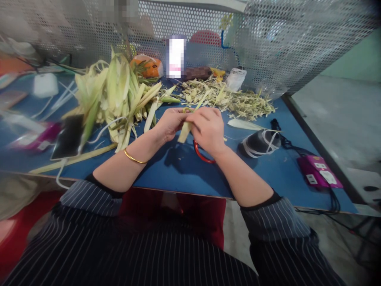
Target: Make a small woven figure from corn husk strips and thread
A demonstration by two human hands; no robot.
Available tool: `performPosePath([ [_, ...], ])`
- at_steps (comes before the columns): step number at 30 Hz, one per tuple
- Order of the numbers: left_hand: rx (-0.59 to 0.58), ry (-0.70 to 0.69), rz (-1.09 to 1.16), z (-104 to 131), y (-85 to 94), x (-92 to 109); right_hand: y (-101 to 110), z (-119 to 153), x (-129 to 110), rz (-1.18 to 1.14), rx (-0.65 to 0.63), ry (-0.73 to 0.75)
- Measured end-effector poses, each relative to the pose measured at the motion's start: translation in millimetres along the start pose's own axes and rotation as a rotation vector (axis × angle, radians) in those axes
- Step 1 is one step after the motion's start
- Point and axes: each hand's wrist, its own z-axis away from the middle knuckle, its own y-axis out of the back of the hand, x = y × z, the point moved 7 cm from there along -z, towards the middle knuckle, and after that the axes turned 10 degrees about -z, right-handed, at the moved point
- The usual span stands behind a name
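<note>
Husks (119,83) on blue tbl (160,174), perf. screen (193,18) behind.

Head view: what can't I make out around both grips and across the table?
Head view: how the left grip meets the pale leaf strip, partly covered by the right grip.
Head view: the right thumb, hidden behind its own hand.
Head view: what the red loop joins, hidden by the right grip.
Head view: the bright upright panel, masked by pixelation.
Head view: the orange item, blurred, cut off by the left edge.
</note>
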Motion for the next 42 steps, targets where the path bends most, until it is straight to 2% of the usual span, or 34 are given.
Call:
performPosePath([
  [2, 0.006, 0.029, -0.045, 2, -0.5, 1, 12, 1, 20, -0.133, 0.162, -0.234],
  [4, -0.001, 0.047, -0.071, 4, -0.8, 1, 14, 6, 42, -0.257, 0.248, -0.450],
  [8, -0.022, 0.008, -0.114, 3, -0.9, 2, -5, 13, 71, -0.537, 0.218, -0.709],
  [14, 0.021, 0.025, -0.218, 3, 4.6, 1, -20, 21, 70, -0.922, 0.232, -0.968],
  [16, 0.024, 0.040, -0.258, 3, 6.3, 3, -20, 21, 68, -0.962, 0.224, -1.007],
  [21, 0.026, 0.053, -0.297, 2, 8.9, 5, -16, 18, 71, -0.865, 0.188, -0.935],
  [28, 0.074, 0.064, -0.229, 0, 14.0, 5, -24, 25, 75, -0.992, 0.179, -1.044],
  [31, 0.069, 0.065, -0.246, 0, 14.7, 7, -23, 25, 79, -0.880, 0.178, -1.005],
  [34, 0.065, 0.065, -0.236, -1, 15.8, 7, -4, 21, 80, -0.492, 0.240, -0.842],
  [36, 0.082, 0.061, -0.215, -3, 18.3, 7, 13, 13, 70, -0.155, 0.279, -0.624],
  [38, 0.112, 0.056, -0.179, -5, 22.3, 6, 20, 4, 53, 0.074, 0.228, -0.365],
  [42, 0.204, 0.035, -0.105, -10, 32.3, 4, 6, -2, 26, 0.144, -0.039, 0.055],
])
